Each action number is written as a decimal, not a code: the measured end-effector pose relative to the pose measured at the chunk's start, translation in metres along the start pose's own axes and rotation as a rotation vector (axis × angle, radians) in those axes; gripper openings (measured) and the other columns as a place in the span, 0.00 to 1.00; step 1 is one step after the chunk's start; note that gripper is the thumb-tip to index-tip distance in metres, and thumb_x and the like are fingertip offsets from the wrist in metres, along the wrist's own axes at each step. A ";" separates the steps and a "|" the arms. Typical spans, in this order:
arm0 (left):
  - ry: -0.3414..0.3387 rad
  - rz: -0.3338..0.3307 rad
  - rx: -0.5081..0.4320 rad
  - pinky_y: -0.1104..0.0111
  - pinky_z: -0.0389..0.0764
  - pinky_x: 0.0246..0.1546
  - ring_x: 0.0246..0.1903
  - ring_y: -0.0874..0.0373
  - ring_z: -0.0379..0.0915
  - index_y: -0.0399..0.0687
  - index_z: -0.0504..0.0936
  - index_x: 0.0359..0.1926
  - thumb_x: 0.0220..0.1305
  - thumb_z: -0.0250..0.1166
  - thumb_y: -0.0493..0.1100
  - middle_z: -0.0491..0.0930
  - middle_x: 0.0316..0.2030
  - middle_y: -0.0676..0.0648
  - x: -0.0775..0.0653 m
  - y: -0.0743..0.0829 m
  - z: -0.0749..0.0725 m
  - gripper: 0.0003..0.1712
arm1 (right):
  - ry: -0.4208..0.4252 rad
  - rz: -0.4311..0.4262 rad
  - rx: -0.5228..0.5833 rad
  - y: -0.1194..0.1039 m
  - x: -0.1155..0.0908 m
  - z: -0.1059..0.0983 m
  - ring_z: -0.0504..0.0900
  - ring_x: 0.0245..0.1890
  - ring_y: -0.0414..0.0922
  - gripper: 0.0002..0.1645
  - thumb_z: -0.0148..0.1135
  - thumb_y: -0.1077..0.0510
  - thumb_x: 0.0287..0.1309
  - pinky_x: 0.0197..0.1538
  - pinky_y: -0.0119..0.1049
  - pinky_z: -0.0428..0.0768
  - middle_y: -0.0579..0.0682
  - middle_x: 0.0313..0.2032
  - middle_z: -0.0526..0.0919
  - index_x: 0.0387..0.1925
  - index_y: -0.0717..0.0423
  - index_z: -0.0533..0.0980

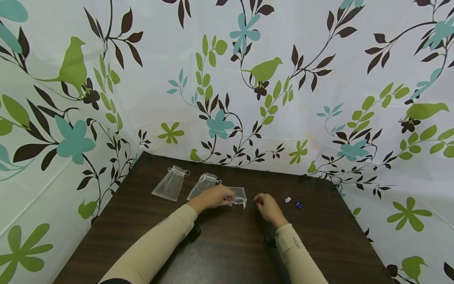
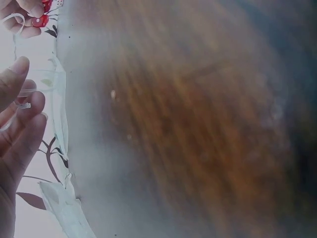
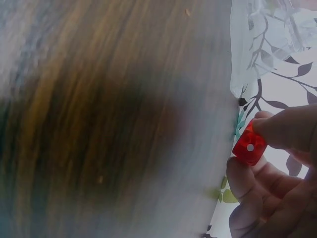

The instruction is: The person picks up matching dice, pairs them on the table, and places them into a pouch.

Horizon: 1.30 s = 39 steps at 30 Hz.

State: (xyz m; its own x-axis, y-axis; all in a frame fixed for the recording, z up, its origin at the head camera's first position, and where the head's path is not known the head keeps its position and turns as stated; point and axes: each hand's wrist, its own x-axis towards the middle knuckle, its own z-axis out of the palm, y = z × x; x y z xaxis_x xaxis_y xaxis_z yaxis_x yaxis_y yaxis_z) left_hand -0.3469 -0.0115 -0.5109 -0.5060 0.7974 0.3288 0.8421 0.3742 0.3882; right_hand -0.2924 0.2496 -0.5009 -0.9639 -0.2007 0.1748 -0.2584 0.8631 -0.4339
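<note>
Pinching a red die (image 3: 250, 145) in my right hand (image 1: 271, 210), I hold a sheer pouch (image 1: 239, 193) with my left hand (image 1: 212, 198), toward the desk (image 1: 234, 248) far edge; two other pouches (image 1: 172, 184) lie near its far left corner.

2 sleeved forearms (image 1: 156, 242) extend forward, left hand (image 1: 215, 196) and right hand (image 1: 270, 209) apart, each with fingers (image 3: 241, 178) bent.

over the table (image 1: 234, 244), the right hand (image 1: 271, 209) covers part of the red die (image 3: 250, 141); i can't see how many it holds. the left hand (image 1: 213, 196) covers one end of a sheer bag (image 1: 239, 192). toward the table's right side, the white dice (image 1: 287, 200) and blue dice (image 1: 299, 205) are too small to read. the table's near edge is cut off, and close up its grain blurs.
</note>
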 end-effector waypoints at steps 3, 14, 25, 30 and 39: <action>0.002 0.000 -0.008 0.72 0.79 0.39 0.35 0.67 0.78 0.51 0.85 0.35 0.60 0.75 0.41 0.85 0.35 0.56 0.000 0.000 0.000 0.06 | -0.018 0.021 0.009 -0.002 0.001 0.001 0.77 0.37 0.50 0.10 0.62 0.70 0.61 0.44 0.52 0.78 0.56 0.38 0.80 0.43 0.60 0.82; 0.011 0.021 -0.015 0.74 0.79 0.40 0.35 0.67 0.78 0.50 0.84 0.34 0.61 0.75 0.40 0.84 0.34 0.55 0.001 -0.003 0.002 0.06 | -0.048 0.034 0.013 -0.006 0.002 0.002 0.77 0.36 0.48 0.09 0.63 0.70 0.62 0.42 0.48 0.78 0.52 0.36 0.78 0.43 0.59 0.82; 0.006 0.006 -0.014 0.74 0.79 0.39 0.35 0.67 0.78 0.50 0.84 0.34 0.61 0.74 0.40 0.85 0.34 0.55 0.001 -0.003 0.002 0.05 | -0.058 0.030 0.009 -0.009 0.003 0.003 0.74 0.34 0.47 0.10 0.63 0.70 0.62 0.41 0.47 0.76 0.53 0.37 0.78 0.44 0.58 0.82; 0.009 0.009 -0.012 0.74 0.79 0.39 0.35 0.67 0.78 0.50 0.84 0.35 0.61 0.74 0.40 0.85 0.34 0.55 0.001 -0.002 0.001 0.05 | -0.058 0.012 0.001 -0.011 0.003 0.003 0.73 0.33 0.46 0.10 0.64 0.70 0.62 0.39 0.46 0.75 0.52 0.36 0.78 0.44 0.58 0.82; 0.014 0.018 -0.016 0.73 0.79 0.38 0.34 0.67 0.78 0.50 0.84 0.35 0.61 0.74 0.40 0.84 0.33 0.55 0.000 -0.001 0.001 0.05 | -0.061 -0.003 0.012 -0.016 0.005 0.003 0.74 0.34 0.45 0.10 0.64 0.70 0.63 0.40 0.45 0.76 0.51 0.36 0.78 0.44 0.58 0.81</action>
State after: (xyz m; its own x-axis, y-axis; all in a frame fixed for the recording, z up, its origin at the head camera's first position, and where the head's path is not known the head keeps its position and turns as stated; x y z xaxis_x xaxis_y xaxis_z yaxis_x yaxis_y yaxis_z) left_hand -0.3474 -0.0116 -0.5117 -0.4936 0.7973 0.3473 0.8480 0.3527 0.3956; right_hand -0.2932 0.2338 -0.4958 -0.9652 -0.2315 0.1221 -0.2617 0.8568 -0.4444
